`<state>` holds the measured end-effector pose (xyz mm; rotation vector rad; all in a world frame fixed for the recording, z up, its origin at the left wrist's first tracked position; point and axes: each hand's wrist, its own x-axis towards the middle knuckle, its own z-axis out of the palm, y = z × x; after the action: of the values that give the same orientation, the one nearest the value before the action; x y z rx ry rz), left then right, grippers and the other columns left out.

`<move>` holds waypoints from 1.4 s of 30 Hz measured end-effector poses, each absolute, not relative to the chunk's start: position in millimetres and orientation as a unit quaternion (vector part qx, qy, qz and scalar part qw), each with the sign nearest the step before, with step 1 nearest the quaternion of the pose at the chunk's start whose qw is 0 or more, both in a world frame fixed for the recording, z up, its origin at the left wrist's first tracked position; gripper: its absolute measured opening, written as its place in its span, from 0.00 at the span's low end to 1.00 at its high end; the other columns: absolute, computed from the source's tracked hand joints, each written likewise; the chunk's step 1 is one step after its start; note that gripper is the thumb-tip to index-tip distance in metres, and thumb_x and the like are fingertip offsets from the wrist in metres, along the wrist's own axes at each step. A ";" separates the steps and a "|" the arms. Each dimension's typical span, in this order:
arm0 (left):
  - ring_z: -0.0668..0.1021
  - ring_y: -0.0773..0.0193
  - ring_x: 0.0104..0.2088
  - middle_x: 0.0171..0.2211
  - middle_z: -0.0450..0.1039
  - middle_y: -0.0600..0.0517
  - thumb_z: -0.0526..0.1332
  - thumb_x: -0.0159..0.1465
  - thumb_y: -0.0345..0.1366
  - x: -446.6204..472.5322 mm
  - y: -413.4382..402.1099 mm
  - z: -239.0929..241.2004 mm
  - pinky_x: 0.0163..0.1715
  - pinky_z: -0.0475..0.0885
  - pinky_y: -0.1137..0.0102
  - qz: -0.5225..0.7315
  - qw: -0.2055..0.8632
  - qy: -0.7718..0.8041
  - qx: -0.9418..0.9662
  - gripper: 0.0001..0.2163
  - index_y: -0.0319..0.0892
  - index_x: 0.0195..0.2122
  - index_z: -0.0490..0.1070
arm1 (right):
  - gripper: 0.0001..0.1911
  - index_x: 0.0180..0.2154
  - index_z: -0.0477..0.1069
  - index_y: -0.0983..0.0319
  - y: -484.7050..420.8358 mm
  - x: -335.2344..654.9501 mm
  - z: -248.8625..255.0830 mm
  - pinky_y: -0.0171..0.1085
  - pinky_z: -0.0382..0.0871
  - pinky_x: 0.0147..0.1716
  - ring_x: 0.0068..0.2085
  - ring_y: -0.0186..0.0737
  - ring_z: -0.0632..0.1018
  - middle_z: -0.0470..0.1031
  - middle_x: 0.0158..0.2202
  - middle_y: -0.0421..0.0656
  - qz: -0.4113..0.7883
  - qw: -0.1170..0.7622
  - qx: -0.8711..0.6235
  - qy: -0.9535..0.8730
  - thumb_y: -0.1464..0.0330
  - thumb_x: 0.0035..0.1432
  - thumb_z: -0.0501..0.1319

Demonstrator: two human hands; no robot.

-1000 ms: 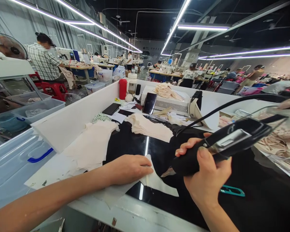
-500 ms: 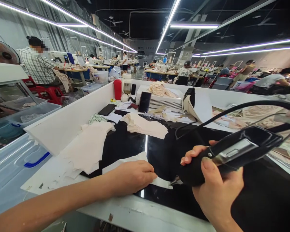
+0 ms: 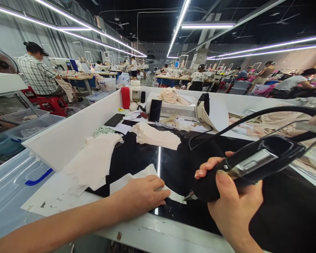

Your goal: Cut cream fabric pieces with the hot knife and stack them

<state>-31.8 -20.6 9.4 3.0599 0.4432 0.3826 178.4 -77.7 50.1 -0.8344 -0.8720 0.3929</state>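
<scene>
My left hand [image 3: 140,195] lies flat, fingers together and stretched out, pressing a pale piece of fabric [image 3: 137,175] onto the glossy black worktop [image 3: 292,211]. My right hand [image 3: 231,203] is wrapped round a black corded hand tool [image 3: 247,167]. Its metal tip [image 3: 187,197] points down to the edge of the pale fabric, just right of my left fingertips. The tool's black cable [image 3: 242,121] loops up and off to the right.
Stacks of cream fabric pieces [image 3: 94,160] [image 3: 155,135] lie on the table. Further back are phones [image 3: 114,120] [image 3: 155,110], a red bottle [image 3: 125,97], a white machine [image 3: 173,109] and a white side wall [image 3: 76,130]. Plastic bins [image 3: 13,186] stand left. Other workers sit at distant tables.
The fabric piece has slid left under my left hand. The tool's tip has come down nearer to its edge, and the view has shifted slightly.
</scene>
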 end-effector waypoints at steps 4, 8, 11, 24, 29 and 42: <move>0.80 0.55 0.48 0.47 0.76 0.47 0.65 0.75 0.35 -30.6 -23.1 8.9 0.45 0.79 0.65 0.110 -0.008 0.141 0.984 0.07 0.40 0.51 0.72 | 0.22 0.49 0.73 0.54 -78.1 178.8 51.1 0.39 0.80 0.28 0.27 0.37 0.79 0.80 0.31 0.35 0.188 0.806 -0.386 -0.407 0.63 0.56 0.76; 0.80 0.55 0.48 0.47 0.75 0.47 0.64 0.75 0.34 -30.6 -24.6 8.8 0.45 0.79 0.65 0.113 -0.015 0.140 0.983 0.07 0.40 0.52 0.71 | 0.22 0.49 0.73 0.55 -72.4 175.9 55.7 0.38 0.79 0.27 0.27 0.37 0.79 0.79 0.31 0.35 0.196 0.814 -0.379 -0.393 0.63 0.56 0.76; 0.80 0.55 0.48 0.47 0.75 0.46 0.64 0.76 0.34 -30.9 -25.0 7.9 0.45 0.79 0.65 0.121 -0.016 0.138 0.983 0.07 0.39 0.52 0.71 | 0.21 0.48 0.73 0.55 -63.5 170.4 59.2 0.38 0.79 0.26 0.26 0.36 0.78 0.79 0.31 0.35 0.198 0.826 -0.358 -0.388 0.63 0.55 0.76; 0.80 0.54 0.48 0.48 0.74 0.45 0.62 0.76 0.34 -30.3 -23.3 0.4 0.48 0.80 0.64 0.167 0.014 0.131 0.977 0.08 0.39 0.53 0.73 | 0.20 0.49 0.71 0.54 -48.9 160.2 48.2 0.37 0.78 0.29 0.27 0.35 0.79 0.80 0.33 0.34 0.222 0.809 -0.343 -0.422 0.63 0.59 0.75; 0.79 0.52 0.52 0.51 0.73 0.44 0.65 0.74 0.36 -30.7 -22.9 -3.8 0.54 0.79 0.60 0.185 0.026 0.149 0.971 0.11 0.43 0.55 0.74 | 0.19 0.49 0.70 0.55 -48.4 158.6 49.6 0.38 0.78 0.27 0.27 0.35 0.79 0.79 0.33 0.34 0.216 0.800 -0.363 -0.426 0.63 0.60 0.74; 0.77 0.49 0.55 0.52 0.71 0.42 0.68 0.72 0.40 -31.4 -23.8 -3.8 0.55 0.78 0.59 0.176 0.054 0.181 0.966 0.13 0.45 0.56 0.76 | 0.20 0.50 0.69 0.55 -40.6 152.5 49.7 0.40 0.77 0.30 0.27 0.35 0.78 0.78 0.33 0.34 0.219 0.800 -0.354 -0.432 0.63 0.61 0.73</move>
<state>-31.4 -23.8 -3.8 2.9355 0.5508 0.5345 152.5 -40.6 49.7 -0.7586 -0.9259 0.4697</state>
